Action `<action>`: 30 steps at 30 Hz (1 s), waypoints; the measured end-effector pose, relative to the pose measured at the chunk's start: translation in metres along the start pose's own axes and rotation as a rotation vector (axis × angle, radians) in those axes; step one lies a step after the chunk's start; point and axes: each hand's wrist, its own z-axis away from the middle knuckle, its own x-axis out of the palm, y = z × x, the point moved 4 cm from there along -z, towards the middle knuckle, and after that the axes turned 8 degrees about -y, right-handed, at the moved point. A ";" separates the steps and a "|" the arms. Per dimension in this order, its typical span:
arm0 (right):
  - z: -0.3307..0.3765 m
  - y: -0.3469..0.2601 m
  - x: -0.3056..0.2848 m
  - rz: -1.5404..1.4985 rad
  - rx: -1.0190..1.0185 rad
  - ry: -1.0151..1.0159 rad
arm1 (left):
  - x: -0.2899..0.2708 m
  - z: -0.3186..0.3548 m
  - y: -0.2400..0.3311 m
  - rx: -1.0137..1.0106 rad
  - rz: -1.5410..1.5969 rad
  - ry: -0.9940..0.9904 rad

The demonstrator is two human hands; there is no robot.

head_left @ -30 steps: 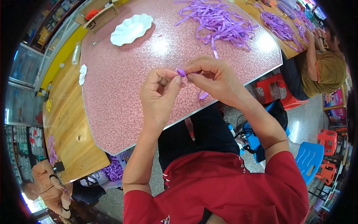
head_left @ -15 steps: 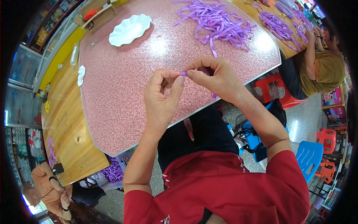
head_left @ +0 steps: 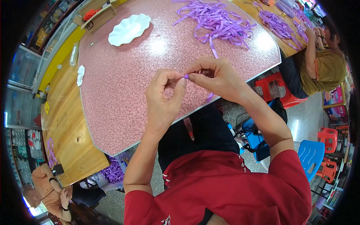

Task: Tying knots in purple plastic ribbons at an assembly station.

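Observation:
Between my two hands, above the pink speckled table (head_left: 123, 112), is a small folded knot of purple ribbon (head_left: 186, 76). My left hand (head_left: 165, 88) pinches it from the left with thumb and forefinger. From the right, my right hand (head_left: 213, 77) also pinches it, its fingers curled in. A loose purple ribbon end (head_left: 210, 96) hangs below my right hand near the table's edge. The exact shape of the fold is mostly hidden by my fingertips. A large tangled pile of purple ribbon (head_left: 215, 22) lies beyond my right hand.
A white wavy-edged dish (head_left: 129, 30) stands at the far left of the table, near a cardboard box (head_left: 98, 20). A crumpled white tissue (head_left: 80, 75) lies at the left edge. Co-workers sit at right (head_left: 322, 67) and lower left (head_left: 50, 187). A red stool (head_left: 279, 90) stands to the right.
My hands stay pinched at the knot with only small finger shifts. The ribbon end below my right hand hangs slightly farther left. The view has shifted slightly.

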 end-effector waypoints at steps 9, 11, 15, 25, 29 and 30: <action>0.002 -0.005 0.002 0.135 0.005 0.060 | 0.002 0.001 -0.002 0.059 -0.017 0.070; 0.002 -0.006 0.001 0.125 -0.037 0.064 | 0.002 0.001 -0.004 0.048 0.005 0.082; 0.004 -0.005 -0.001 0.064 -0.007 0.038 | 0.002 0.001 -0.002 0.030 0.038 0.060; 0.006 0.001 -0.011 0.004 0.082 -0.030 | 0.000 0.001 0.003 0.016 -0.078 -0.008; 0.007 -0.005 -0.005 0.083 0.076 -0.017 | 0.001 -0.008 0.026 0.227 -0.468 -0.074; 0.007 -0.004 -0.003 0.098 0.028 -0.018 | 0.002 -0.009 0.027 0.282 -0.600 -0.139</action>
